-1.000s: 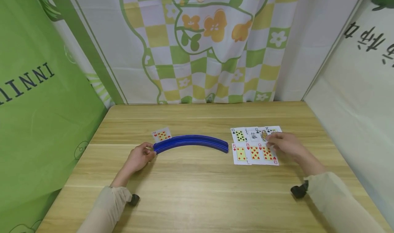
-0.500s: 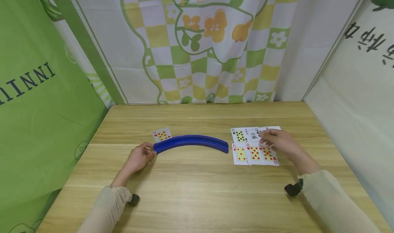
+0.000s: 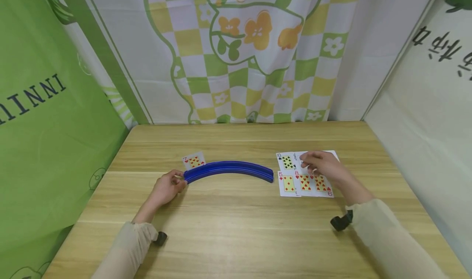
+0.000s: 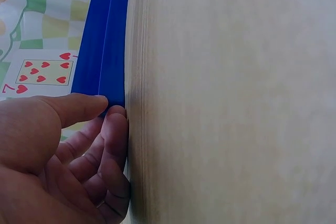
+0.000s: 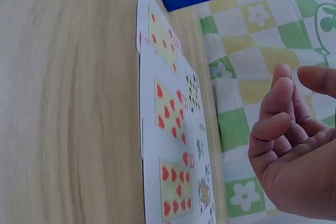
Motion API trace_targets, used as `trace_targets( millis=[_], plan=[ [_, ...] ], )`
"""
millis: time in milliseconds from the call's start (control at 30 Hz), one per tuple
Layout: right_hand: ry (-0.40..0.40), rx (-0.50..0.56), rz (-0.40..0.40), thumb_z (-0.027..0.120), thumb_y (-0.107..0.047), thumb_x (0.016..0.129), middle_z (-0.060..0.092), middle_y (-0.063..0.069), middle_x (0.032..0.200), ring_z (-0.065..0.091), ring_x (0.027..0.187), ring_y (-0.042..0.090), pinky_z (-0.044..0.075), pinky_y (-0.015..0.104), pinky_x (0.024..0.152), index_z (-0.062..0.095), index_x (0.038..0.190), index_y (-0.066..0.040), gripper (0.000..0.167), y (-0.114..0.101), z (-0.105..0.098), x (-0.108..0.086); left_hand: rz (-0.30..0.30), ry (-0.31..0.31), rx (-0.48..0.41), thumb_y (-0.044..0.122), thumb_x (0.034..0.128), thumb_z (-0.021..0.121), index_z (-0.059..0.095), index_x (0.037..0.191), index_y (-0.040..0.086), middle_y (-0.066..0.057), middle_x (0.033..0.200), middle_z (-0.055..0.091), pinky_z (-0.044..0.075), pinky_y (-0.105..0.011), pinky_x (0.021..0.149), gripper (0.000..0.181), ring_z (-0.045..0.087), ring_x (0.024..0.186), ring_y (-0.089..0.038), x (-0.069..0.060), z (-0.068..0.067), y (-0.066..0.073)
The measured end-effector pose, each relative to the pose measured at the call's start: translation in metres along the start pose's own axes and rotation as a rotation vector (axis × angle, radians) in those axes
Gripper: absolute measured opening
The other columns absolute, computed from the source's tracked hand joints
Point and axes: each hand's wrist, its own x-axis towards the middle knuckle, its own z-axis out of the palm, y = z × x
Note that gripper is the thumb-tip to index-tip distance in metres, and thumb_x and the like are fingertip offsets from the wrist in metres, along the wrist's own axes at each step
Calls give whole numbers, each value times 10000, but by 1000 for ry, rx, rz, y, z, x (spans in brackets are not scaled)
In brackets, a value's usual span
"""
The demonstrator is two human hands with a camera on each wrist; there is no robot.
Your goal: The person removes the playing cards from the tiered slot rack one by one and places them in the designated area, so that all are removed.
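Observation:
My left hand (image 3: 166, 189) pinches the left end of a curved blue card holder (image 3: 228, 166) between thumb and fingers. One playing card, a seven of hearts (image 3: 193, 161), stands in the holder near that end. My right hand (image 3: 325, 166) hovers over two rows of face-up cards, fingers loosely bent and holding nothing; the right wrist view shows a gap between thumb and fingertips. In the front row lie a five of diamonds (image 3: 289, 184), an eight of hearts (image 3: 305, 182) and a nine of hearts (image 5: 176, 188). Behind them is a black ten (image 3: 287, 162); the hand partly covers its neighbours.
The wooden table (image 3: 228, 225) carries the holder and the cards. A green panel (image 3: 62, 148) borders the left, a patterned curtain (image 3: 254, 86) the back, and a white panel (image 3: 424, 119) the right. A black wrist camera (image 3: 341, 221) sits on the right sleeve.
My right hand has moved left over the back row of cards, from the king toward the ten. My left hand, the holder and the cards have stayed in place.

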Motion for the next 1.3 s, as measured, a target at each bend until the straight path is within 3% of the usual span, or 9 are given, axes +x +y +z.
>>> trace_targets(
  millis=[233, 567, 800, 1100, 1300],
  plan=[
    [-13, 39, -7, 488, -278, 1055, 638, -12, 963, 569, 791, 95, 489, 273, 674, 519, 1337, 62, 443, -6, 11, 5, 4, -2, 5, 169, 937, 667, 603, 1209, 15, -111, 901, 737, 455, -291, 657, 320, 611, 645, -101, 0, 0, -1],
    [-34, 94, -23, 534, -296, 1035, 653, 1, 975, 605, 823, 140, 506, 271, 719, 561, 1282, 14, 397, -12, 23, 12, -6, -6, 0, 173, 937, 671, 604, 1219, 16, -117, 922, 740, 459, -289, 673, 329, 620, 673, -114, 0, 0, -1],
    [-54, 135, -30, 568, -307, 1020, 653, -25, 929, 579, 768, 107, 492, 266, 686, 539, 1269, 56, 441, -17, 35, 19, -18, -16, -10, 171, 941, 667, 599, 1224, 18, -119, 922, 740, 456, -284, 649, 329, 627, 658, -115, 1, 0, -1],
    [-83, 142, -52, 576, -300, 1015, 661, 20, 959, 561, 754, 104, 434, 241, 645, 622, 1154, -46, 294, -27, 49, 25, -14, -12, -13, 179, 941, 669, 601, 1222, 16, -119, 920, 741, 456, -290, 667, 332, 628, 661, -118, 0, 0, -1],
    [-100, 155, -61, 563, -246, 1018, 671, 56, 974, 575, 754, 113, 443, 241, 631, 619, 1164, -36, 262, -32, 60, 30, -19, -12, -7, 192, 940, 670, 605, 1224, 31, -117, 933, 742, 457, -278, 680, 333, 630, 674, -111, 0, 0, 0]
  ],
)
